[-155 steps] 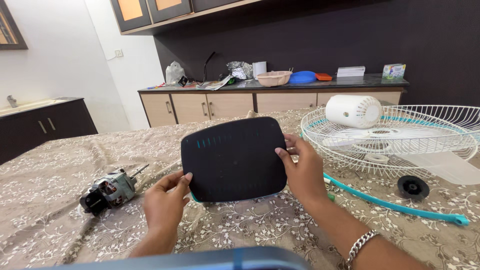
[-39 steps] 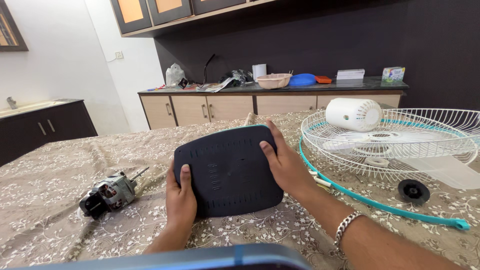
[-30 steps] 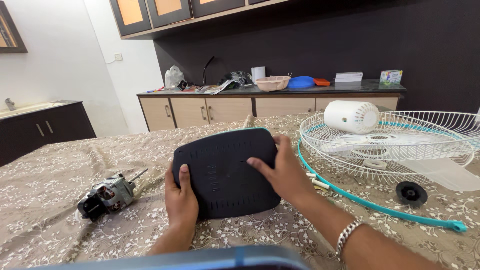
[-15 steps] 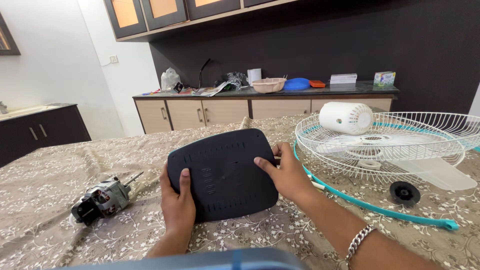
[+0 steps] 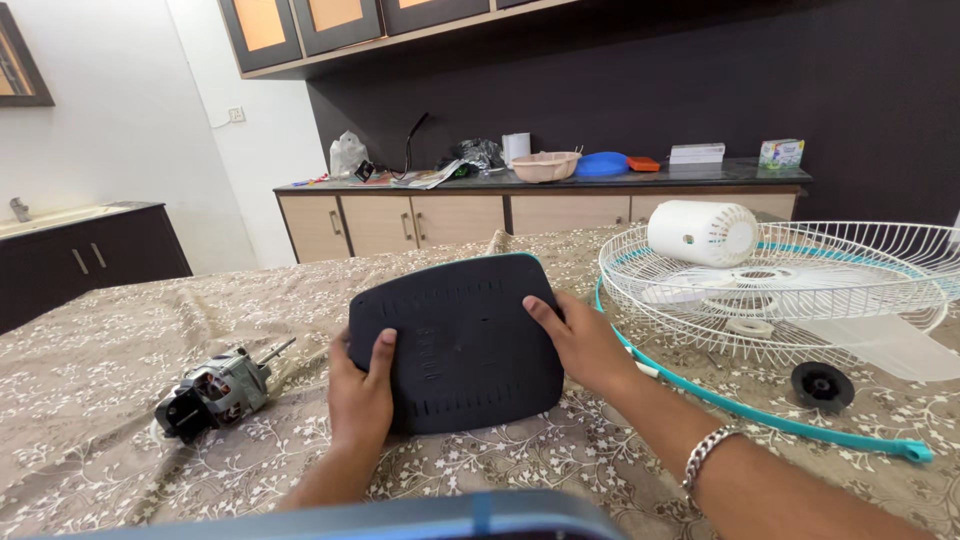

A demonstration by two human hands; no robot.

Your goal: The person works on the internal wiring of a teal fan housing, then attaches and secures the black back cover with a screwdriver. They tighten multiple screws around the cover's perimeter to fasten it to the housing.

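Broad surface (image 5: 120, 330) draped in a beige cloth (image 5: 620, 470) patterned with pale floral vines, filling the foreground. At centre, resting on the cloth, a dark rounded-rectangular plastic base plate (image 5: 460, 345) with rows of small slots, tilted up toward the viewer. To the left, well apart, a small electric motor (image 5: 212, 392) lying on its side, shaft pointing up-right. To the right, a white wire fan guard (image 5: 790, 285) lying flat, a white cylindrical housing (image 5: 703, 233) and translucent fan blades (image 5: 850, 330) upon it. Near the guard, a black round knob (image 5: 822, 383) and a curved teal rim strip (image 5: 780, 420) lying on the cloth.
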